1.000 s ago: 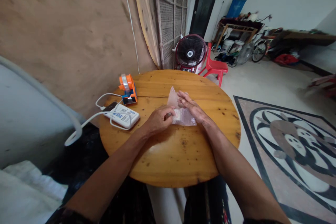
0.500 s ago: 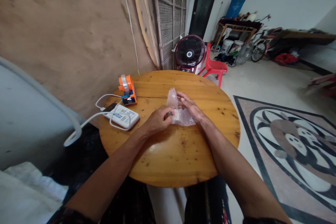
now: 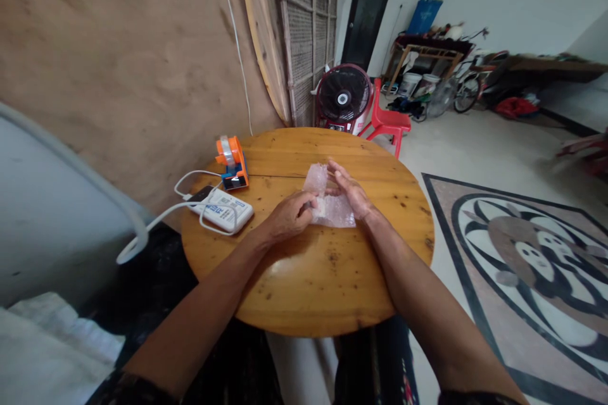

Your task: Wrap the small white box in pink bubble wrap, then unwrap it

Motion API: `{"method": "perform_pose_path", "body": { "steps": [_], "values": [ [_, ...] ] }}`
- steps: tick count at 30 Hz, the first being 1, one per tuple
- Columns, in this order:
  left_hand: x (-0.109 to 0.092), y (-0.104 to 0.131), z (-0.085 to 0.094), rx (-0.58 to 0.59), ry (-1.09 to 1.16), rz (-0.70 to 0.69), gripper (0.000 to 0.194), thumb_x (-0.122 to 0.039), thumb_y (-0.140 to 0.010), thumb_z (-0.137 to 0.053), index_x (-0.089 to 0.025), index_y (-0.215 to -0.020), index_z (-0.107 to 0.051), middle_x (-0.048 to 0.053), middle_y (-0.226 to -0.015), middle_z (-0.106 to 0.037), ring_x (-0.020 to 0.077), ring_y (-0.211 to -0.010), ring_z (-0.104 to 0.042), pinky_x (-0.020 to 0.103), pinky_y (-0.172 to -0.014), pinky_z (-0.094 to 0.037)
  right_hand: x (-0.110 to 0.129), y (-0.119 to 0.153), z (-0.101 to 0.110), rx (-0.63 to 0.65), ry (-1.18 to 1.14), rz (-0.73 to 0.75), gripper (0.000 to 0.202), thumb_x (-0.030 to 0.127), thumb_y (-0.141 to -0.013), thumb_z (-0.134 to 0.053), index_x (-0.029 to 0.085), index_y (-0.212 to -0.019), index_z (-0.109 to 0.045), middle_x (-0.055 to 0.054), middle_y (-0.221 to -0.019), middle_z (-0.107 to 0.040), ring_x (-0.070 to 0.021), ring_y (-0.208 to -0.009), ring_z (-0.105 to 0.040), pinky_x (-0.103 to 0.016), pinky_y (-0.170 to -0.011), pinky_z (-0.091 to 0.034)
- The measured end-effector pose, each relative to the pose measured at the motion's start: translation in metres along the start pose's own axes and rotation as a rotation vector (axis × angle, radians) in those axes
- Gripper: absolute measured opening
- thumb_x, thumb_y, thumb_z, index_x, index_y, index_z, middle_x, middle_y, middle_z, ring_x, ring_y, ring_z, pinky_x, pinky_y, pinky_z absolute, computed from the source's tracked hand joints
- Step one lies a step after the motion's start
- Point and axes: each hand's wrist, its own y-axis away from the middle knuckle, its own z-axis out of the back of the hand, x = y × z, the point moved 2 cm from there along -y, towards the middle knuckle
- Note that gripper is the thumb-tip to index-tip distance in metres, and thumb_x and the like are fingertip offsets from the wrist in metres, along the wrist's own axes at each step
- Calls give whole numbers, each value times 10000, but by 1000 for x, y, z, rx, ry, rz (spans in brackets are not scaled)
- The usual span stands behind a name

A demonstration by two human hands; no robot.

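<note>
A sheet of clear, pinkish bubble wrap [image 3: 336, 212] lies bent on the round wooden table [image 3: 304, 278], with one flap standing up toward the far side. My left hand [image 3: 292, 214] pinches its left part between thumb and fingers. On the other side my right hand [image 3: 350, 190] rests against the wrap, fingers stretched out and pointing away from me. Something pale shows under the left fingertips, but I cannot make out whether it is a separate thing inside the wrap.
An orange and blue tape dispenser [image 3: 232, 161] stands at the table's left edge. Beside it lies a white power bank [image 3: 223, 210] with looped white cables. Past the far edge are a fan [image 3: 342, 95] and a red plastic chair [image 3: 390, 117].
The upright flap of bubble wrap has spread wider and leans more to the right. My right hand has shifted slightly right, its fingers a little further from the flap.
</note>
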Motion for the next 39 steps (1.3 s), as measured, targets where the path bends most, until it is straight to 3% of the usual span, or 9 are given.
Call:
{"method": "perform_pose_path", "body": {
  "steps": [5,11,17,22,27,31,34,39],
  "values": [
    [-1,0,1,16,5,12,213,-131,-778,-440,-174,-931,-582,101,-1199,-656,174,-857,-610,312,-808,-492,5,2,5,-65,0,49,697,627,-847,-513,274,-1441,-423,-74,-1546,-390,-257,-1388,-413,-416,-991,-495],
    [0,0,1,12,11,4,213,-147,-781,-437,-183,-931,-584,85,-1092,-682,177,-823,-607,316,-784,-496,14,8,17,-128,117,148,702,636,-820,-560,290,-1422,-453,-47,-1533,-417,-265,-1408,-386,-440,-1069,-420],
    [2,-1,0,3,2,-5,228,-143,-778,-434,-183,-934,-594,98,-1147,-673,200,-922,-626,337,-827,-499,19,13,20,-156,415,58,875,571,-679,-754,227,-1426,-455,-129,-1503,-431,-331,-1373,-409,-504,-1104,-359],
    [3,-1,-1,-5,-9,-23,221,-149,-793,-438,-182,-941,-598,88,-1129,-674,195,-920,-621,339,-851,-492,25,19,28,-84,498,-122,1004,567,-664,-771,195,-1493,-343,-175,-1439,-481,-342,-1272,-504,-519,-1051,-411],
    [0,-1,1,12,-13,-5,229,-139,-781,-433,-180,-939,-593,78,-1087,-684,181,-853,-614,323,-813,-488,30,25,38,84,548,-214,898,557,-689,-766,170,-1435,-450,-147,-1163,-670,-337,-1086,-619,-514,-999,-434],
    [-2,-1,1,8,3,7,233,-136,-770,-435,-185,-937,-589,94,-1181,-662,192,-907,-613,327,-820,-492,38,29,35,246,582,-167,558,538,-694,-761,206,-1137,-692,-69,-971,-716,-286,-918,-646,-433,-875,-481],
    [-2,-1,1,10,-7,24,230,-139,-764,-436,-190,-927,-589,79,-1139,-677,188,-874,-609,327,-812,-494,46,33,32,338,670,-198,417,562,-702,-730,186,-881,-734,-18,-775,-687,-210,-731,-612,-337,-713,-473],
    [-5,-1,1,16,-20,35,210,-140,-770,-436,-185,-915,-581,96,-1143,-676,203,-895,-618,330,-809,-493,46,37,30,434,597,-282,374,520,-710,-711,165,-822,-747,11,-664,-658,-143,-611,-562,-254,-589,-426]
  ]
}}
